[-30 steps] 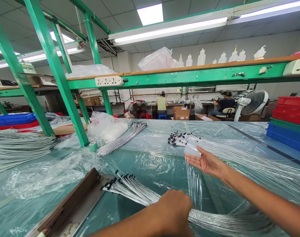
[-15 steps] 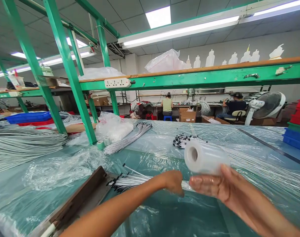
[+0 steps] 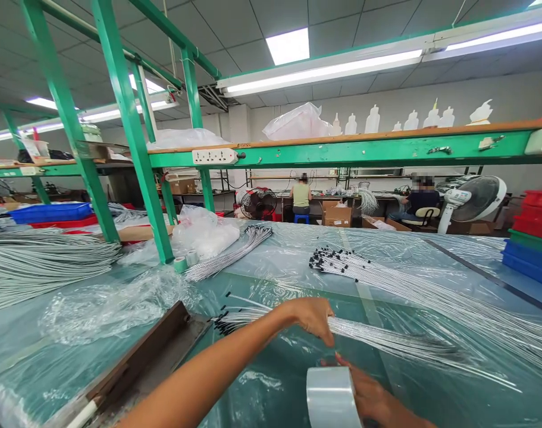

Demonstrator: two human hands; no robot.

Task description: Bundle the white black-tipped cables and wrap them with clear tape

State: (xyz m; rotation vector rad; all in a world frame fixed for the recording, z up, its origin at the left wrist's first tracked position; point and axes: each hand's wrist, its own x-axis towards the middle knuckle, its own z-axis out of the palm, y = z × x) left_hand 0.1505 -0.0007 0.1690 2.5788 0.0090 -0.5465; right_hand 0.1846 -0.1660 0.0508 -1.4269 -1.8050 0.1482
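Observation:
My left hand [image 3: 313, 315] is closed around a bundle of thin white cables [image 3: 382, 339] with black connector ends, held just over the bench. The cable tails fan out to the right. Below it, my right hand [image 3: 371, 395] grips a roll of clear plastic film [image 3: 329, 395], its side turned toward me. Part of the right fingers is hidden behind the roll. Left of the bundle's connectors lies a brown metal channel [image 3: 137, 362], and my left forearm passes close to it.
A larger cable bundle [image 3: 413, 285] lies to the right, a smaller one [image 3: 230, 255] further back. Crumpled film [image 3: 114, 303] and a green post [image 3: 132, 131] are on the left. Stacked trays [image 3: 529, 255] stand right. A shelf [image 3: 342, 156] crosses above; two people sit beyond.
My right hand has brought the film roll down and toward me, from above the bundle to below it. The roll has turned. My left hand stays on the cables.

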